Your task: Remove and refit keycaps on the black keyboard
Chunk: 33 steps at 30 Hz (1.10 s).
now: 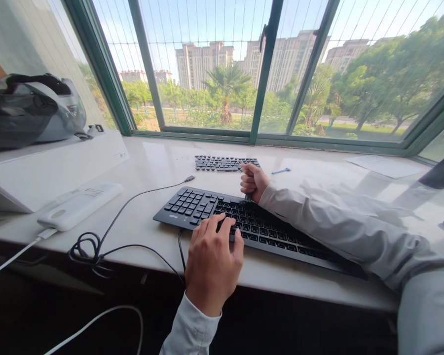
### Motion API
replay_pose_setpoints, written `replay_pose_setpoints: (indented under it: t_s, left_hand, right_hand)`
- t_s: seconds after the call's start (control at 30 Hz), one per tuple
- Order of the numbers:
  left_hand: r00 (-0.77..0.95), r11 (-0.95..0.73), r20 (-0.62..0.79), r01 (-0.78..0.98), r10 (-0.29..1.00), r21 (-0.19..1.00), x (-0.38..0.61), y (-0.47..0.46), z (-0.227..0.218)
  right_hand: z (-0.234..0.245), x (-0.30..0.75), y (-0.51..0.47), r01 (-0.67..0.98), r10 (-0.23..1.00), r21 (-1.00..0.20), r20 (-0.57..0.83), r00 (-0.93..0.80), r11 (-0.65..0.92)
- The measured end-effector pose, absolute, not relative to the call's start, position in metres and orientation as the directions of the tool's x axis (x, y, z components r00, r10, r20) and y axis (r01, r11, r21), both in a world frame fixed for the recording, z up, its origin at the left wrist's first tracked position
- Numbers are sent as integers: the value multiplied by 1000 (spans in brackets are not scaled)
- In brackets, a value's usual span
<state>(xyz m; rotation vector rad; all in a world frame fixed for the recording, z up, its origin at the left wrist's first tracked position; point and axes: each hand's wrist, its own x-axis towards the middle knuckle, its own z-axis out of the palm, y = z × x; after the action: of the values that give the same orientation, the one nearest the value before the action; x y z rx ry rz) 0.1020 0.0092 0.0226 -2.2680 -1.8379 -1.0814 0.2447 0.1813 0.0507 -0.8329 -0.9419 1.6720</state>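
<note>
A black keyboard (192, 207) lies slantwise on the white window sill (151, 162). My left hand (212, 259) rests on its near edge, fingers laid over the keys and pressing the board down. My right hand (253, 181) is a fist at the keyboard's far edge, gripping a small dark tool whose tip touches the keys; I cannot make out what the tool is. Behind it a flat set of loose black keycaps (225, 162) lies in rows on the sill.
The keyboard's black cable (96, 251) coils at the sill's front left. A white power bank (79, 204) with a white cord, a white box (52, 170) and a helmet (33, 111) sit left. A small blue tool (281, 171) and paper (385, 165) lie right.
</note>
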Motion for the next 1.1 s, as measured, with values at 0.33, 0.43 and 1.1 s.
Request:
replay_pose_setpoints:
  t_s: [0.33,0.43,1.1]
  left_hand:
    - [63,-307,529,869,846,388,103,10,22]
    - [65,-309,528,868,846,389,103,10,22]
    - [75,-318,519,860,852,399,102,9,24]
  right_hand:
    - [53,247,180,-505,947,-816,-151,-282,-281]
    - [54,244,176,-466,950,-862,-56,-306,-201]
    - [50,242,184,-489,949,-835,-114,-294,-252]
